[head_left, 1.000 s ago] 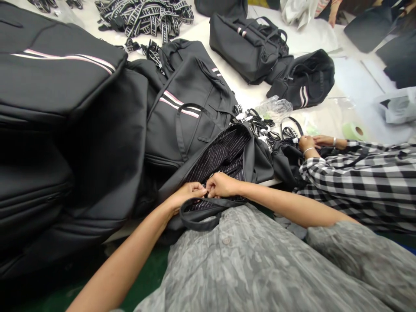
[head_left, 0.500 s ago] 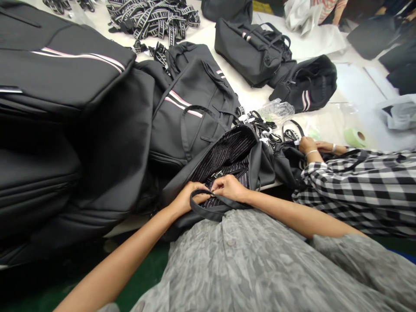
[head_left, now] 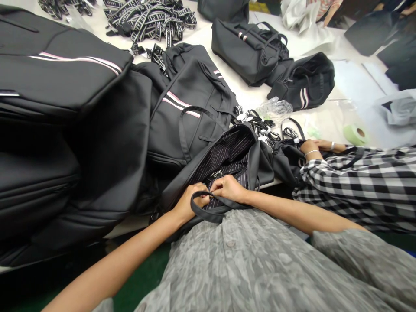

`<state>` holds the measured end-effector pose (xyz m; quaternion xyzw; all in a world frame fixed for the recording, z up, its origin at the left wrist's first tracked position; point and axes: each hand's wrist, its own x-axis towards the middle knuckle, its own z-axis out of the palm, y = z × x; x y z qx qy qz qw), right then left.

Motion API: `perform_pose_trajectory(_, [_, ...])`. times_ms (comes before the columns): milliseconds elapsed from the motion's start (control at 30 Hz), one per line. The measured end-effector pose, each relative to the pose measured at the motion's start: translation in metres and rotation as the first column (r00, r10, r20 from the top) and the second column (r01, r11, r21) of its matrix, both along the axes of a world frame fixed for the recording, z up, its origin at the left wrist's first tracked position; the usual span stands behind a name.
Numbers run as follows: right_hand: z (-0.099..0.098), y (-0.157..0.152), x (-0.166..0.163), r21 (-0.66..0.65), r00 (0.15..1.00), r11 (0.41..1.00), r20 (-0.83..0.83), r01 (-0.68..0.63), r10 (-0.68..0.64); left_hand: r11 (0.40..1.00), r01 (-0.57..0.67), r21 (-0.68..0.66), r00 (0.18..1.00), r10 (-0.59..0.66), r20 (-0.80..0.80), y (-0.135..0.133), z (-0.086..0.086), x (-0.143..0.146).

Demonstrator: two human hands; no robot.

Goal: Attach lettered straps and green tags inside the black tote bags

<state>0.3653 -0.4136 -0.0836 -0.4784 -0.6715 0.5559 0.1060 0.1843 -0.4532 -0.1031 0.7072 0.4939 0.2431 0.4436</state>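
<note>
An open black bag (head_left: 224, 151) with a dark printed lining lies against my body, its mouth facing up. My left hand (head_left: 192, 201) is closed at the near edge of the opening, partly behind the bag's looped handle (head_left: 208, 214). Right beside it, my right hand (head_left: 228, 188) pinches at the same edge, fingertips close to the left ones. What the fingers hold is too small to make out. White lettering shows on something inside the bag, just beyond my fingertips.
Large black bags (head_left: 65, 69) are stacked at left, and another striped bag (head_left: 191, 108) lies just ahead. Lettered straps (head_left: 149, 19) are heaped at the back. A co-worker in a checked sleeve (head_left: 360, 182) handles a black bag at right, near a green tape roll (head_left: 355, 134).
My left hand has curled in more tightly at the bag's edge, its fingers drawn closer together. The co-worker's hands have shifted slightly on their bag. The view has moved a little.
</note>
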Motion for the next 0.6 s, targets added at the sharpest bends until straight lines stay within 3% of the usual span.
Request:
perform_pose_trajectory(167, [0.003, 0.001, 0.001, 0.067, 0.998, 0.996, 0.017, -0.056, 0.055, 1.000, -0.002, 0.000, 0.998, 0.002, -0.056, -0.002, -0.001, -0.003])
perform_pose_trajectory(267, [-0.001, 0.005, 0.001, 0.145, 0.991, 0.983, -0.062, -0.109, 0.119, 1.000, -0.013, -0.026, 0.999, 0.012, -0.040, 0.004, 0.008, -0.015])
perform_pose_trajectory(333, [-0.005, 0.008, -0.001, 0.076, 0.986, 0.992, -0.128, -0.096, 0.105, 0.994, -0.057, -0.089, 0.998, 0.056, -0.020, 0.010, 0.016, -0.024])
perform_pose_trajectory(467, [-0.007, 0.009, -0.010, -0.128, 0.978, 0.989, -0.186, 0.077, -0.100, 0.943, -0.173, -0.286, 0.978, 0.199, 0.062, 0.024, 0.025, -0.031])
perform_pose_trajectory(600, [-0.004, 0.008, -0.018, -0.179, 0.953, 0.978, -0.264, 0.105, -0.150, 0.884, -0.273, -0.379, 0.924, 0.350, 0.151, 0.031, 0.020, -0.024])
